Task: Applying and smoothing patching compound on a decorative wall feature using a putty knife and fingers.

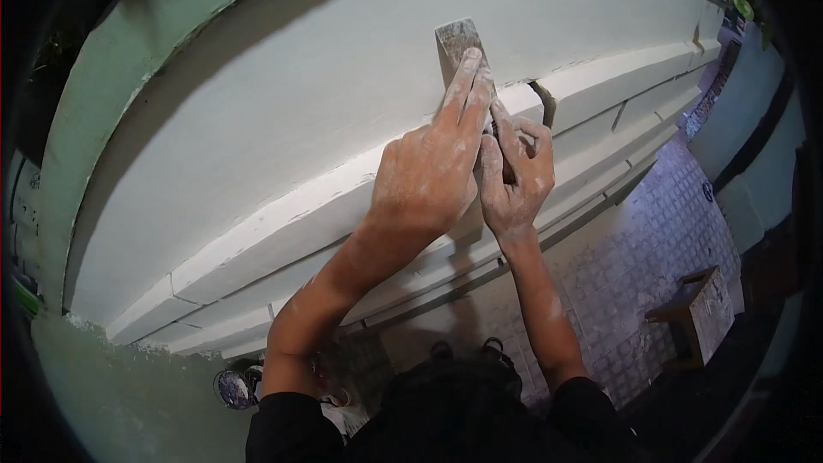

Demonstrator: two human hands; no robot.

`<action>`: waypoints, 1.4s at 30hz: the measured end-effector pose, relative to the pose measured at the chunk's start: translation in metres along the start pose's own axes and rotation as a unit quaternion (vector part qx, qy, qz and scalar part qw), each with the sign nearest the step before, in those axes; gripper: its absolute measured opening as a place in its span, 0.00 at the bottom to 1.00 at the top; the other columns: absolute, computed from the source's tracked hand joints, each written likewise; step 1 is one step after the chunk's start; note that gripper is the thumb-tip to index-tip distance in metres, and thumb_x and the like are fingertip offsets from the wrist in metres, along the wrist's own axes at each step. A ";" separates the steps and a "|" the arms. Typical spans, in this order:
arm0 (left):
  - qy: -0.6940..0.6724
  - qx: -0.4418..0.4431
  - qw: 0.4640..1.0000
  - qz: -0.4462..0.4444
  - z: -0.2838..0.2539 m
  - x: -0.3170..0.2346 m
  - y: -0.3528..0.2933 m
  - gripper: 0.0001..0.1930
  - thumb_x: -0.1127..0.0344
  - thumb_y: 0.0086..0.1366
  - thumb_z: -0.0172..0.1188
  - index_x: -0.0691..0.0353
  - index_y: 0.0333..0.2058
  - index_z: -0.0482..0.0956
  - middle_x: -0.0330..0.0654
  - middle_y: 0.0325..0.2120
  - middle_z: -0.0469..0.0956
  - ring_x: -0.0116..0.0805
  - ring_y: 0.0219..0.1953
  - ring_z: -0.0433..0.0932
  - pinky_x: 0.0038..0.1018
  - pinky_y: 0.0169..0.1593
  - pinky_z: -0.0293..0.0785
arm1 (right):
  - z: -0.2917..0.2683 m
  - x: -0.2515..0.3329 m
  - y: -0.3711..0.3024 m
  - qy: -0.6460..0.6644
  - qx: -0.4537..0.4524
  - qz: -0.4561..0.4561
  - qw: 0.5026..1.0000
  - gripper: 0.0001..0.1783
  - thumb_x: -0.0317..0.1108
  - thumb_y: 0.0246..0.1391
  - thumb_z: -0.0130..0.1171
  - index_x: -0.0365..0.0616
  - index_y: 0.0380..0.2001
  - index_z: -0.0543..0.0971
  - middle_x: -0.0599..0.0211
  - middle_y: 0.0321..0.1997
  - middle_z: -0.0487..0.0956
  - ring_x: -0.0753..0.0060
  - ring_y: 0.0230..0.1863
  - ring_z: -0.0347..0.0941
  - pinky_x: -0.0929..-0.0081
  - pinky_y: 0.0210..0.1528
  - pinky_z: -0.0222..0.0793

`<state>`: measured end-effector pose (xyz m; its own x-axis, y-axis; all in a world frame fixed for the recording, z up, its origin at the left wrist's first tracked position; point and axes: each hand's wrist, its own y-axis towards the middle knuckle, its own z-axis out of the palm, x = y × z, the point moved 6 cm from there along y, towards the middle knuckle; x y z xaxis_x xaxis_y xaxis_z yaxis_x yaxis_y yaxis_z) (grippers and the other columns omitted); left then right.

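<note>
A flat rectangular strip (460,34), grey-brown and smeared with white plaster, leans tilted against the white wall just above the stepped moulding. My left hand (427,176) is on it, two fingers stretched along its face and the rest of the grip hidden. Close below on the right, my right hand (518,178) has its fingers bent and its thumb raised around the strip's lower end, which is mostly covered by the hands. White dust coats both hands. Beside the right fingers, a dark gap (544,105) cuts through the moulding's upper ledge.
White moulding (257,266) runs in stepped bands across the wall, beneath a green curved border (111,94). A small wooden stool (699,317) stands on the patterned tile floor (600,274) at right. A bucket-like container (233,387) sits low at left.
</note>
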<state>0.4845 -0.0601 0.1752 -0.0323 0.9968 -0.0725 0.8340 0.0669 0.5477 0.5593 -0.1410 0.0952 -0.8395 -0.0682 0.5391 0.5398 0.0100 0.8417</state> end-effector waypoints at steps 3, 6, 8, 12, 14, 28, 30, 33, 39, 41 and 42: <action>0.035 -0.022 0.999 0.010 -0.010 0.002 0.013 0.36 0.78 0.55 0.54 0.65 0.66 0.61 0.49 0.69 0.58 0.55 0.36 0.82 0.38 0.37 0.81 | 0.007 0.004 0.016 -0.009 -0.031 -0.055 0.998 0.21 0.24 0.54 0.64 0.44 0.53 0.82 0.58 0.41 0.72 0.73 0.27 0.67 0.75 0.30 0.67; 0.041 -0.052 0.998 0.017 -0.014 -0.003 0.024 0.33 0.75 0.59 0.55 0.65 0.65 0.61 0.48 0.69 0.58 0.52 0.34 0.82 0.36 0.36 0.81 | 0.006 0.006 0.030 0.030 -0.033 -0.022 0.999 0.21 0.24 0.54 0.63 0.42 0.53 0.82 0.58 0.41 0.72 0.73 0.27 0.68 0.75 0.29 0.67; 0.033 -0.017 0.999 0.014 -0.008 -0.013 0.022 0.32 0.74 0.61 0.55 0.66 0.65 0.61 0.48 0.69 0.58 0.50 0.33 0.83 0.35 0.35 0.81 | -0.004 0.003 0.030 0.041 -0.054 -0.046 0.997 0.19 0.23 0.54 0.61 0.38 0.51 0.82 0.57 0.42 0.73 0.73 0.26 0.69 0.76 0.28 0.67; 0.001 0.011 1.000 0.026 0.019 -0.021 -0.002 0.31 0.74 0.61 0.55 0.67 0.64 0.63 0.48 0.70 0.57 0.45 0.30 0.82 0.34 0.33 0.81 | -0.021 -0.014 -0.009 -0.013 -0.032 -0.050 0.998 0.18 0.23 0.54 0.61 0.37 0.50 0.82 0.57 0.42 0.73 0.73 0.26 0.68 0.76 0.28 0.66; -0.030 0.028 0.999 0.023 0.033 -0.018 -0.004 0.33 0.75 0.59 0.56 0.66 0.65 0.62 0.49 0.70 0.56 0.48 0.32 0.82 0.36 0.34 0.81 | -0.022 -0.023 -0.018 -0.028 -0.011 0.010 1.000 0.18 0.24 0.54 0.62 0.37 0.49 0.82 0.57 0.43 0.73 0.73 0.28 0.69 0.76 0.29 0.66; 0.047 0.002 0.999 0.006 0.001 -0.017 0.054 0.33 0.74 0.58 0.55 0.65 0.64 0.61 0.47 0.70 0.57 0.54 0.35 0.83 0.41 0.38 0.82 | -0.011 -0.014 0.053 0.012 -0.043 -0.016 0.999 0.19 0.25 0.56 0.61 0.42 0.52 0.82 0.61 0.39 0.73 0.77 0.27 0.65 0.77 0.27 0.63; 0.048 -0.035 0.998 0.024 -0.004 -0.020 0.055 0.33 0.74 0.58 0.55 0.65 0.64 0.61 0.47 0.69 0.58 0.54 0.35 0.83 0.41 0.38 0.82 | -0.010 -0.012 0.063 0.033 -0.052 0.010 0.998 0.19 0.25 0.56 0.61 0.42 0.52 0.82 0.61 0.38 0.74 0.76 0.28 0.66 0.75 0.27 0.64; 0.037 -0.058 0.997 0.035 -0.003 -0.022 0.047 0.33 0.75 0.57 0.55 0.66 0.64 0.62 0.47 0.68 0.60 0.52 0.37 0.83 0.39 0.37 0.82 | -0.020 -0.015 0.048 0.022 -0.056 -0.033 0.998 0.19 0.25 0.55 0.62 0.41 0.51 0.82 0.60 0.39 0.74 0.74 0.28 0.67 0.75 0.28 0.66; 0.002 -0.020 0.998 0.053 0.014 -0.020 -0.009 0.34 0.80 0.51 0.56 0.71 0.61 0.66 0.55 0.66 0.63 0.47 0.31 0.82 0.36 0.33 0.79 | -0.022 -0.020 -0.005 -0.001 0.007 -0.019 1.000 0.17 0.24 0.53 0.63 0.40 0.48 0.84 0.59 0.40 0.73 0.70 0.31 0.69 0.74 0.32 0.67; -0.003 -0.015 0.999 0.045 0.010 -0.017 -0.008 0.35 0.81 0.50 0.56 0.72 0.61 0.66 0.56 0.66 0.63 0.47 0.31 0.82 0.36 0.33 0.79 | -0.016 -0.016 -0.003 -0.002 0.013 -0.027 1.000 0.18 0.24 0.53 0.63 0.40 0.48 0.84 0.60 0.41 0.73 0.70 0.30 0.69 0.75 0.32 0.67; -0.007 -0.013 0.999 0.038 0.009 -0.013 -0.006 0.35 0.82 0.49 0.56 0.72 0.61 0.66 0.57 0.65 0.63 0.46 0.31 0.82 0.36 0.33 0.79 | -0.013 -0.018 -0.002 0.011 0.012 -0.015 1.000 0.18 0.24 0.52 0.64 0.41 0.49 0.84 0.60 0.41 0.73 0.70 0.30 0.69 0.75 0.31 0.67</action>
<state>0.4847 -0.0743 0.1654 0.0385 0.9984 -0.0408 0.8196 -0.0082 0.5728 0.5743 -0.1526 0.0833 -0.8533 -0.0904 0.5136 0.5130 0.0309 0.8578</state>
